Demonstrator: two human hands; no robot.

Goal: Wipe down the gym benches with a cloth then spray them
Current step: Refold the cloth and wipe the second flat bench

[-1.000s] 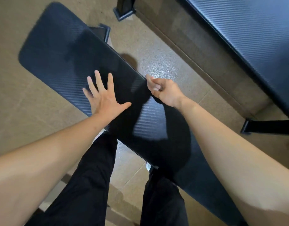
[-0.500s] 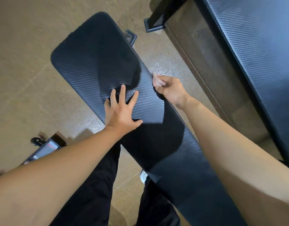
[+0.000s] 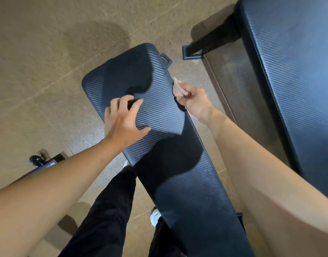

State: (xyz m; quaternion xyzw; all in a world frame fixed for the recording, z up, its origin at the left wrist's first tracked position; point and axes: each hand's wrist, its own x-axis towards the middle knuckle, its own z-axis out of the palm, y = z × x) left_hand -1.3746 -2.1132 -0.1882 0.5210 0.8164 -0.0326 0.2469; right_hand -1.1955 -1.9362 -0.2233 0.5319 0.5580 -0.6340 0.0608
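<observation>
Under the left fingers: near bench [image 3: 159,112], a long black ribbed pad. It runs slantwise from its rounded far end, beyond both hands, down to the lower right.
Left hand [image 3: 122,121]: palm down on the pad's left side, with the little-finger side hanging over the left edge.
Left fingers [image 3: 120,102]: bent at the knuckles with the tips on the pad and the thumb spread flat beside them. They hold nothing that shows.
Right hand [image 3: 193,102]: at the pad's right edge, level with the left hand, with the width of the pad between them.
Right fingers [image 3: 176,89]: curled inward, tips touching the pad's rim. Whether they pinch the rim or only rest against it cannot be told.
Beyond the right fingers: a small black foot [image 3: 166,59] shows under the pad's far end.
Right of the right fingers: second bench [image 3: 292,71], also black and ribbed and well apart. Its dark frame leg [image 3: 205,45] rests on the floor [image 3: 39,62].
Below both sets of fingers: black trousers [image 3: 107,210] and a white shoe [image 3: 155,217] beside the pad.
Far left of the left fingers: part of a wheeled piece of equipment [image 3: 36,160], mostly hidden by the forearm.
</observation>
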